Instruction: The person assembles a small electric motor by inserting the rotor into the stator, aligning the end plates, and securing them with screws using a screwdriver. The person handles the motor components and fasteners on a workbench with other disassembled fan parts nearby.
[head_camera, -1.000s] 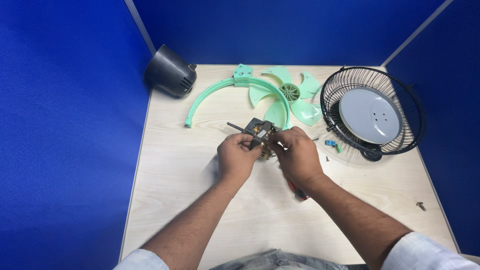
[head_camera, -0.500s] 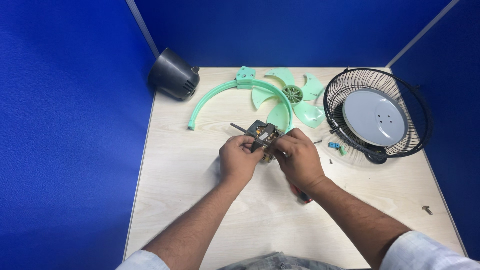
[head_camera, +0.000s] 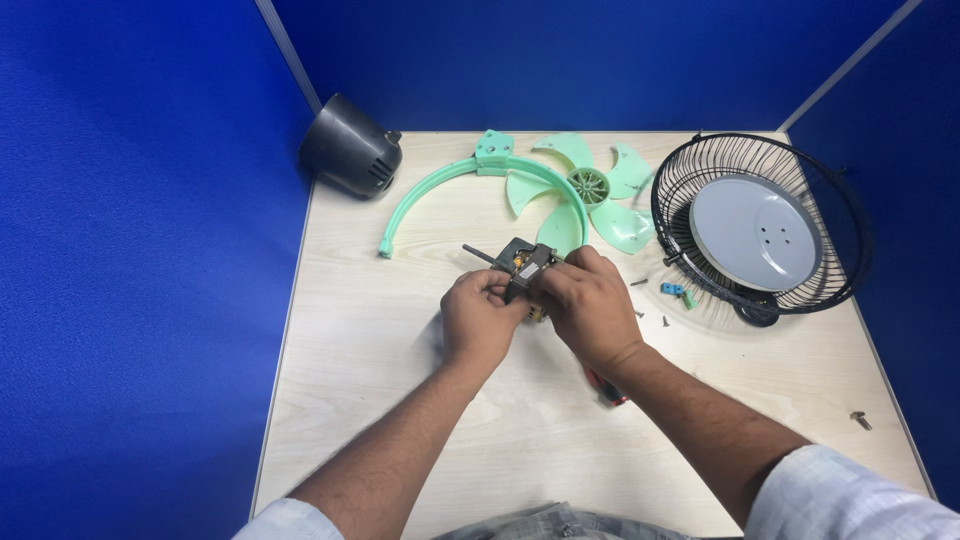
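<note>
Mid-table, both hands are clamped on the small fan motor (head_camera: 524, 266) — left hand (head_camera: 482, 318) curled round its near-left side, right hand (head_camera: 583, 305) wrapped over the right side and top. Compared w/ the earlier frames not much has changed: same two-handed grip, same spot on the pale wood table (head_camera: 380, 380), and the hands look barely shifted, if at all.

Hard to make out: most of the motor body is buried under the fingers, only the top w/ some coppery bits shows. Something red and black (head_camera: 607, 388) peeks out from under the right forearm — can't tell what it is. The right palm side is hidden, so exact contact there is a guess I won't make.

Orientation: motor's long axis runs along its thin shaft (head_camera: 478, 254), which sticks out up-left, away from the person, roughly toward the end of the green arc-shaped bracket (head_camera: 440, 190).

Other stuff: green fan blade (head_camera: 590, 190) behind the hands, dark motor cover (head_camera: 348, 155) at far left, black wire grille (head_camera: 765, 225) on the right, few loose screws (head_camera: 858, 418) scattered.
</note>
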